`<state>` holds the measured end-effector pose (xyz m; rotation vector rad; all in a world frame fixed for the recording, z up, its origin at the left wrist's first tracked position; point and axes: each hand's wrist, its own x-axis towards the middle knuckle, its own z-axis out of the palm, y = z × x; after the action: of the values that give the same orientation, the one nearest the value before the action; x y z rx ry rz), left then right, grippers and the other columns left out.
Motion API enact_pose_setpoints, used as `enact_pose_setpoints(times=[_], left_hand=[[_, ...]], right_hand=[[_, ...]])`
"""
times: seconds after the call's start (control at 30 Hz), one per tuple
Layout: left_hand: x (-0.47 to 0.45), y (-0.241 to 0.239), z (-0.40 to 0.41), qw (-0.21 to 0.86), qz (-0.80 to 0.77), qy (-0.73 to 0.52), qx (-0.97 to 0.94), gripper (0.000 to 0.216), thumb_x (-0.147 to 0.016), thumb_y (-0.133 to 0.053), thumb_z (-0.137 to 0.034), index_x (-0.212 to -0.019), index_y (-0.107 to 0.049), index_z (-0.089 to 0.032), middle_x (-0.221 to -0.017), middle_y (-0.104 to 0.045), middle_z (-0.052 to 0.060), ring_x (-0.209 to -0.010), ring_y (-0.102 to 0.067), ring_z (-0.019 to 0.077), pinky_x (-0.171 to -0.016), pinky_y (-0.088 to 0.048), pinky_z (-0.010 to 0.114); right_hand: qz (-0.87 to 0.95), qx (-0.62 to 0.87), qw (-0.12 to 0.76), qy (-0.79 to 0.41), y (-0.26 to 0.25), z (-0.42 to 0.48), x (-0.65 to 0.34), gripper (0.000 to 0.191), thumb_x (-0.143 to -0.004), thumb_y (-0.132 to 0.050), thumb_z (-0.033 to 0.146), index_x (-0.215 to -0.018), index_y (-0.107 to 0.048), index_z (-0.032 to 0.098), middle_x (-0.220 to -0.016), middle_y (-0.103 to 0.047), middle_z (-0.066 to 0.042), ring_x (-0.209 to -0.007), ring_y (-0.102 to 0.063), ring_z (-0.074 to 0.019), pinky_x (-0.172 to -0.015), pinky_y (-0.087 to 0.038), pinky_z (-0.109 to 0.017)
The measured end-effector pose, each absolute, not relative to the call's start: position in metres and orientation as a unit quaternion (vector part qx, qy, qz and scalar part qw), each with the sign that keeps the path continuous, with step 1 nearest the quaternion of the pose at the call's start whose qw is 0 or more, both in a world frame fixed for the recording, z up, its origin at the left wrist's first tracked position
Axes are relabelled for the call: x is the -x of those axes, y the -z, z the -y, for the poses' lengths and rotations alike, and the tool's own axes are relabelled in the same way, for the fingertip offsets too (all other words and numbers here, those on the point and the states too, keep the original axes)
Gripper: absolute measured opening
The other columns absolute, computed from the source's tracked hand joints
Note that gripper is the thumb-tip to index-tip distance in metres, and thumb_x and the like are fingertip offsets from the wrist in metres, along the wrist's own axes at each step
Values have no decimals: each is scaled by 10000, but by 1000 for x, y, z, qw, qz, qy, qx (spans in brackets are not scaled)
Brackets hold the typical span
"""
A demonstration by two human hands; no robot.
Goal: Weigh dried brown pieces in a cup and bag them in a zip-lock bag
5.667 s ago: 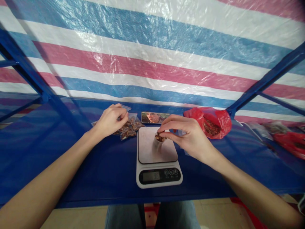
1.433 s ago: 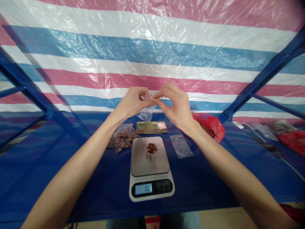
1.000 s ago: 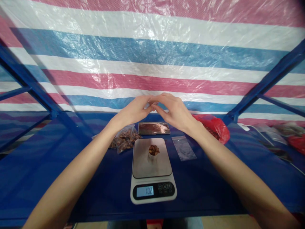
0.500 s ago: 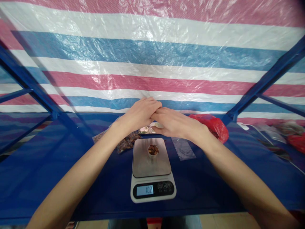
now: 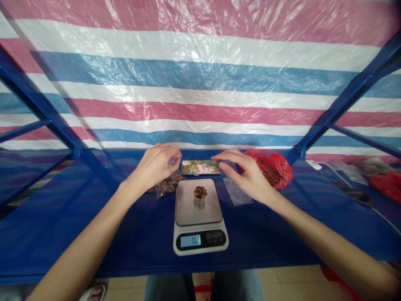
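A white kitchen scale (image 5: 201, 241) sits on the blue shelf and its display reads 10.2. On its metal plate stands a small white cup (image 5: 199, 200) heaped with brown dried pieces (image 5: 200, 192). My left hand (image 5: 158, 165) hovers above a clear bag of dark brown pieces (image 5: 166, 186), its fingers loosely curved with a gap to the thumb and nothing visibly held. Over toward the right, my right hand (image 5: 246, 173) has thumb and fingers apart, near the right end of a phone (image 5: 201, 167) that lies behind the scale with a lit screen.
A flat clear plastic bag (image 5: 238, 193) lies right of the scale. Behind my right hand is an open red plastic bag (image 5: 282, 167) with brown contents. Blue metal struts (image 5: 341, 100) stand at both sides, before a striped tarp (image 5: 200, 110). A white cable (image 5: 354, 184) runs along the right.
My hands were together over the phone; they have moved apart, the left one leftward and the right one rightward, uncovering the phone. The scale still reads 10.2.
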<state>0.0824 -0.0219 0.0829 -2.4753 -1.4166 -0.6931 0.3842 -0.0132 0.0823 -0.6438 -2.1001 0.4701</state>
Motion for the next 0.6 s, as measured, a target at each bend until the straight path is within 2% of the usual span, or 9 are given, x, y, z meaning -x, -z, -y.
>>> enact_pose_setpoints(times=[0.1,0.2,0.3,0.37,0.5,0.6], left_hand=[[-74,-57,30,97,500,241,826,100,-936,-579,-179,-851,-623,-209,-845,-716,31,-798,-667,233,-818,-473,373],[-78,-42,34,110,494,233,830,116,-946,-585,-182,-834,-592,-213,-869,-728,42,-833,-677,246,-825,-469,381],[-83,-38,36,129,485,231,834,131,-968,-586,-202,-838,-589,-213,-870,-734,49,-869,-679,257,-828,-461,387],[-85,-37,38,138,484,233,832,132,-985,-580,-212,-856,-608,-210,-855,-732,48,-879,-678,261,-817,-456,388],[-82,-31,39,131,481,238,834,120,-1004,-569,-206,-1005,-689,-201,-882,-748,39,-908,-692,258,-846,-463,390],[-79,-28,38,127,482,245,832,149,-1002,-582,-206,-1075,-711,-199,-977,-772,59,-945,-706,260,-869,-472,392]], right_hand=[[850,286,363,-252,-49,26,-399,321,-1071,-636,338,-1372,-700,247,-1238,-739,-81,-1157,-664,-244,-1035,-524,-429],[849,319,320,-275,-25,39,-401,453,-1017,-719,401,-1444,-657,264,-1336,-691,-99,-1257,-622,-283,-1110,-493,-485],[842,351,310,-266,-13,49,-392,540,-923,-835,393,-1422,-675,263,-1333,-676,-104,-1263,-611,-301,-1115,-502,-496],[841,362,315,-250,-10,51,-384,519,-895,-864,358,-1377,-706,251,-1307,-678,-110,-1249,-610,-306,-1099,-517,-497],[846,365,331,-203,-10,50,-371,508,-828,-921,333,-1294,-753,221,-1307,-676,-129,-1257,-582,-335,-1101,-509,-541],[850,359,332,-197,-9,48,-365,554,-775,-962,336,-1277,-762,212,-1303,-678,-133,-1260,-573,-347,-1098,-506,-559]])
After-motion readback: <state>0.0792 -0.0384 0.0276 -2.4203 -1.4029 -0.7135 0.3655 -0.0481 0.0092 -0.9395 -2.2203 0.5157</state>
